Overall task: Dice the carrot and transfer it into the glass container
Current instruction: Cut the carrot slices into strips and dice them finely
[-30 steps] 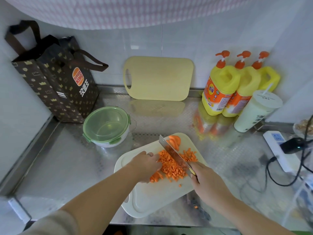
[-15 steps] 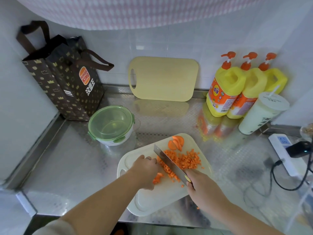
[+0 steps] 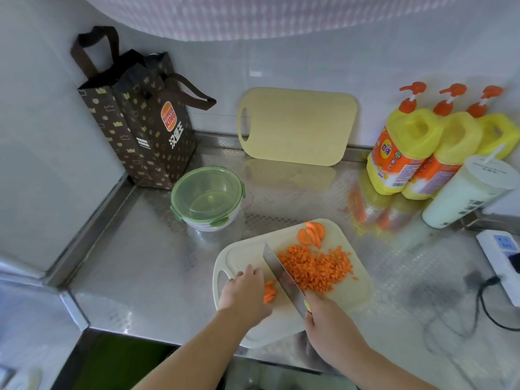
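Note:
A pile of diced carrot lies on the pale cutting board, with a few uncut slices at its far edge. My right hand grips the handle of a knife whose blade stands on the board just left of the pile. My left hand holds down a small bunch of carrot strips left of the blade. The glass container, closed with a green lid, stands behind the board to the left.
A brown paper bag stands in the back left corner. A second yellow board leans on the wall. Three yellow pump bottles and a lidded cup stand at the right, by a power strip with cables.
The blade has shifted left, away from the diced pile, and now sits beside the strips under my left hand. The view has also shifted to the left.

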Demonstrator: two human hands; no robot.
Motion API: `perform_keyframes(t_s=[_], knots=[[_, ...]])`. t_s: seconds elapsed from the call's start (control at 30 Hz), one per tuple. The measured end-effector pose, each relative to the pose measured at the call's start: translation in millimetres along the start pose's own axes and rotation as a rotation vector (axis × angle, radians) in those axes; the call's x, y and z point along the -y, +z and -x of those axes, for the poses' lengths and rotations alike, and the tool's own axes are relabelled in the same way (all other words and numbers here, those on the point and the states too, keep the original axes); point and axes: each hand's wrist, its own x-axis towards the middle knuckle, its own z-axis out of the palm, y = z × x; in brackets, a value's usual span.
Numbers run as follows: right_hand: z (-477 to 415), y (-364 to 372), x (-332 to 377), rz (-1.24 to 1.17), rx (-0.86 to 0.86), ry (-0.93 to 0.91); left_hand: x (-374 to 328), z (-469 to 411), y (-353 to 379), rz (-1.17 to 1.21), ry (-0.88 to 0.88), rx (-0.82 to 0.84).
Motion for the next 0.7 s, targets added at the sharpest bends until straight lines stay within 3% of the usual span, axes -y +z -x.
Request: perform_keyframes(t_s=[0.3,0.7], knots=[[5.7,2.1,8.6,0.079,-0.009,-0.054,11.6,4.5,14.5,0.373,-0.092,-0.030],[2.5,3.5,7.0,0.057,0.021,-0.043,5.3,1.0,20.4,0.414,-0.106,-0.078]])
